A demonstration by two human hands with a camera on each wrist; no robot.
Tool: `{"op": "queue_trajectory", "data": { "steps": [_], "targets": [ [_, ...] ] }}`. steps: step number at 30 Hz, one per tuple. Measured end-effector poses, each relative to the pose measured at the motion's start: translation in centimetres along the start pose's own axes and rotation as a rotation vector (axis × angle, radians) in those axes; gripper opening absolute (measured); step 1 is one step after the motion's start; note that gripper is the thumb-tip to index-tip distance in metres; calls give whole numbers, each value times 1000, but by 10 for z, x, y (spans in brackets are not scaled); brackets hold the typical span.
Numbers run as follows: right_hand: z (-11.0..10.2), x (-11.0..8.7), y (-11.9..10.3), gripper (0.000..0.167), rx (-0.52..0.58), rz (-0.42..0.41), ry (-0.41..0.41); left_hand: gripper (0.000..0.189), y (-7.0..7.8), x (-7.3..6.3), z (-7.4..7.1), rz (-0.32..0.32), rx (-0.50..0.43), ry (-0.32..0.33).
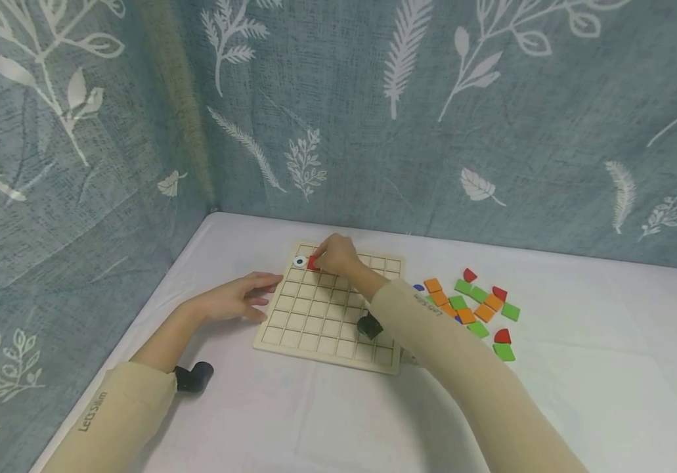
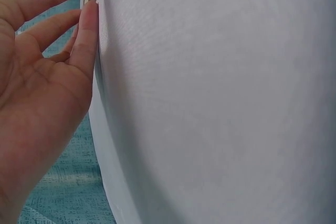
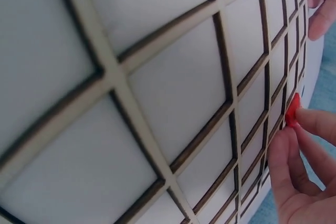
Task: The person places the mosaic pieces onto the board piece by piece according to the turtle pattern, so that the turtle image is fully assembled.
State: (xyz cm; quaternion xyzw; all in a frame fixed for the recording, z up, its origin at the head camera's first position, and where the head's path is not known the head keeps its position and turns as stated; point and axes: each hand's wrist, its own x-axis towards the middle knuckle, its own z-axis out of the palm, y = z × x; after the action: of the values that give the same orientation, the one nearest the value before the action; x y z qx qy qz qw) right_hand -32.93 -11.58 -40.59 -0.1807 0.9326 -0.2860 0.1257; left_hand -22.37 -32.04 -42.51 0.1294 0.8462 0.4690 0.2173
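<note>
A wooden grid board (image 1: 297, 322) lies on the white table, its square cells framed by raised strips. My right hand (image 1: 338, 255) pinches a small red tile (image 1: 312, 263) between thumb and fingertips over the top row of cells. In the right wrist view the red tile (image 3: 293, 109) shows at the grid strips, partly covered by the fingers. Just left of it, in the board's far left corner, sits a white round piece (image 1: 299, 261) with a dark centre ring. My left hand (image 1: 233, 299) rests its loosely spread fingertips at the board's left edge.
Right of the board, several loose tiles are scattered: green ones (image 1: 511, 311), orange ones (image 1: 466, 316) and red quarter-round ones (image 1: 502, 336). A bit of blue (image 1: 418, 288) shows beside my right sleeve. Patterned curtains (image 1: 338, 118) hang behind and left of the table (image 1: 598, 368).
</note>
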Motion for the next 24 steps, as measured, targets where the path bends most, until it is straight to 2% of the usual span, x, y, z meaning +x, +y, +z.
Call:
{"op": "queue_trajectory", "data": {
  "steps": [5, 17, 21, 24],
  "targets": [
    [-1, -4, 3, 17, 13, -18, 14, 78, -1, 2, 1, 6, -9, -4],
    [-8, -9, 10, 21, 114, -11, -14, 78, -4, 2, 2, 2, -2, -6],
    [-20, -11, 12, 22, 83, -68, -77, 78, -3, 2, 1, -1, 16, 8],
    [-34, -13, 12, 24, 42, -130, -178, 78, -2, 1, 1, -1, 33, 13]
  ]
}}
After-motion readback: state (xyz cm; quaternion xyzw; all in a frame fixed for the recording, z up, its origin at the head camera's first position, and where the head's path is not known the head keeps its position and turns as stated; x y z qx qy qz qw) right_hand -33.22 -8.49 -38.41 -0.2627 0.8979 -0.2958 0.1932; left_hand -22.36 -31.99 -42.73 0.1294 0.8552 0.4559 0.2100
